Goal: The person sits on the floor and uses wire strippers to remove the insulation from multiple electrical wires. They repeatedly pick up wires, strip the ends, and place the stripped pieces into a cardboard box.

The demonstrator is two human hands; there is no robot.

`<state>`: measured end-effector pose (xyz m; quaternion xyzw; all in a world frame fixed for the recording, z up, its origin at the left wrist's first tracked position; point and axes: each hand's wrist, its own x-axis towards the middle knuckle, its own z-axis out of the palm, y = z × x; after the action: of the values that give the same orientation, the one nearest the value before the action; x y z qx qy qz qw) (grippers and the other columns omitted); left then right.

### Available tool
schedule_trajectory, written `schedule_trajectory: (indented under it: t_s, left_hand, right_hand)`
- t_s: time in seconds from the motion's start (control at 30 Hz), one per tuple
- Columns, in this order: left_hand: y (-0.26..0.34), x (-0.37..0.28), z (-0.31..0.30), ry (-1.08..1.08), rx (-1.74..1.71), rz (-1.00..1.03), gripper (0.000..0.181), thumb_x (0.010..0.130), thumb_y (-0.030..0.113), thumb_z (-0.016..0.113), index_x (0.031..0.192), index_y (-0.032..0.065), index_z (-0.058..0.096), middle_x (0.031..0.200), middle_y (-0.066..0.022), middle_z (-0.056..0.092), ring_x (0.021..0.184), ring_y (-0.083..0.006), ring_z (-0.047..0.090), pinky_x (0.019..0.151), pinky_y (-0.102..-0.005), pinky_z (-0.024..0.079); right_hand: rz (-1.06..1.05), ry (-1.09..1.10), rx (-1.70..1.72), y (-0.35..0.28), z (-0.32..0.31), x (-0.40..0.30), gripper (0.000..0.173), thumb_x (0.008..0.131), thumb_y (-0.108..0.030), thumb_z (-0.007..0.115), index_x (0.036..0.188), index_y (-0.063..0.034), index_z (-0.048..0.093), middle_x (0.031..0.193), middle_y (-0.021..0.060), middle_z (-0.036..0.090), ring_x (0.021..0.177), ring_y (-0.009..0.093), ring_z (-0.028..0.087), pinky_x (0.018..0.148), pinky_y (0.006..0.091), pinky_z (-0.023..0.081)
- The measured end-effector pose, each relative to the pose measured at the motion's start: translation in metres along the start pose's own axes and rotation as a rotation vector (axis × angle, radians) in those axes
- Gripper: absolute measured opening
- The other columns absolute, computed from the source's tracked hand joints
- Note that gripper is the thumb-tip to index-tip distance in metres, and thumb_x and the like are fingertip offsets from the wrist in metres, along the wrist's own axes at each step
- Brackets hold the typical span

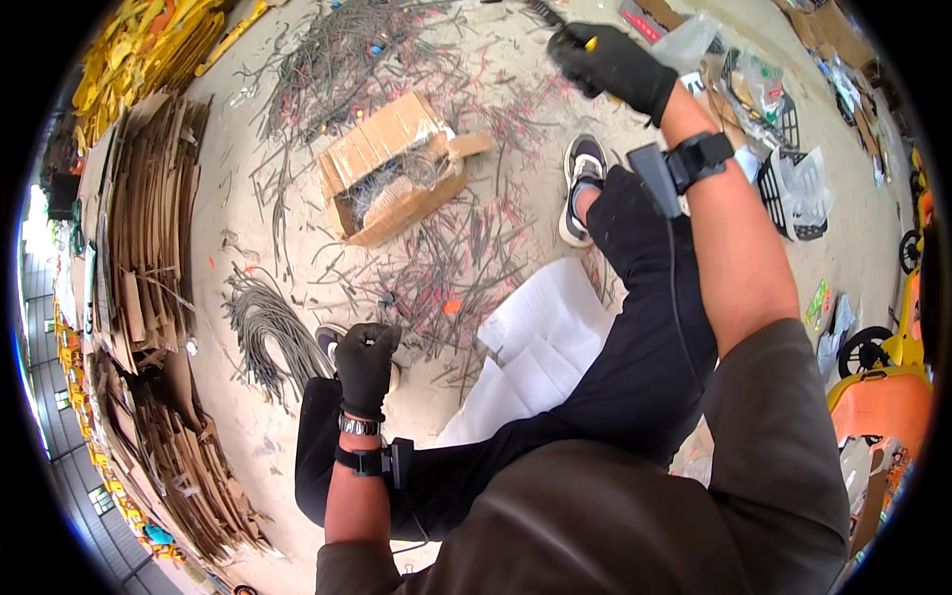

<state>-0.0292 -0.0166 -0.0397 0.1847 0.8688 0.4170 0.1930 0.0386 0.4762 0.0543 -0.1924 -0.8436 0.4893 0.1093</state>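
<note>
At the upper right, my right hand [613,71] wears a black glove and is closed around a dark tool [547,12] with yellow showing at the grip. Its far end is blurred, so its kind is unclear. My left hand [367,368], also in a black glove, is curled above my left knee; I see nothing in it. A bundle of grey cables [271,331] lies on the floor just left of that hand. Between my legs is a creased white sheet [550,349]. Ahead sits an opened cardboard box [394,160] with clear plastic inside.
Cut cable pieces [439,275] litter the floor around the box, with a larger heap of dark cables [327,67] beyond. Stacked flattened cardboard [149,230] lines the left, near yellow sheets [134,52]. Black plastic baskets [792,193] and a yellow-orange wheeled item [881,394] are at right.
</note>
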Motion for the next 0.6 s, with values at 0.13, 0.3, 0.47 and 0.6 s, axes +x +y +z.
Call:
schedule_trajectory:
  t_s: [0.13, 0.3, 0.47, 0.6]
  left_hand:
    - [0.053, 0.004, -0.007, 0.014, -0.266, -0.086, 0.033, 0.088, 0.002, 0.067, 0.12, -0.0026, 0.064, 0.095, -0.0044, 0.069, 0.07, -0.006, 0.056, 0.062, -0.022, 0.046]
    - [0.128, 0.014, -0.001, 0.106, -0.442, 0.073, 0.041, 0.087, 0.002, 0.063, 0.128, -0.0006, 0.062, 0.093, -0.0027, 0.066, 0.054, -0.0031, 0.048, 0.047, -0.0198, 0.039]
    - [0.146, 0.024, -0.004, -0.041, -0.461, 0.053, 0.037, 0.09, 0.008, 0.065, 0.126, -0.0017, 0.064, 0.095, -0.0048, 0.07, 0.056, -0.0042, 0.053, 0.048, -0.0203, 0.043]
    - [0.138, 0.027, -0.01, -0.065, -0.581, -0.079, 0.023, 0.093, 0.012, 0.063, 0.108, -0.0034, 0.071, 0.078, -0.0033, 0.069, 0.054, -0.0052, 0.054, 0.049, -0.0199, 0.044]
  right_hand:
    - [-0.113, -0.219, 0.118, -0.038, 0.045, 0.002, 0.02, 0.091, -0.015, 0.065, 0.107, -0.0037, 0.065, 0.075, -0.001, 0.058, 0.059, 0.007, 0.052, 0.054, 0.025, 0.047]
    - [-0.194, -0.414, 0.264, -0.093, 0.1, -0.011, 0.018, 0.087, -0.013, 0.062, 0.101, -0.0029, 0.067, 0.076, 0.0035, 0.065, 0.064, 0.01, 0.058, 0.061, 0.0285, 0.05]
    - [-0.267, -0.509, 0.237, -0.117, 0.131, -0.02, 0.019, 0.086, -0.011, 0.062, 0.103, -0.0036, 0.067, 0.081, 0.0051, 0.065, 0.063, 0.009, 0.056, 0.061, 0.0279, 0.049]
    - [-0.201, -0.533, 0.282, -0.126, 0.132, -0.022, 0.019, 0.085, -0.011, 0.063, 0.102, -0.0035, 0.067, 0.08, 0.0046, 0.065, 0.064, 0.009, 0.057, 0.061, 0.0283, 0.049]
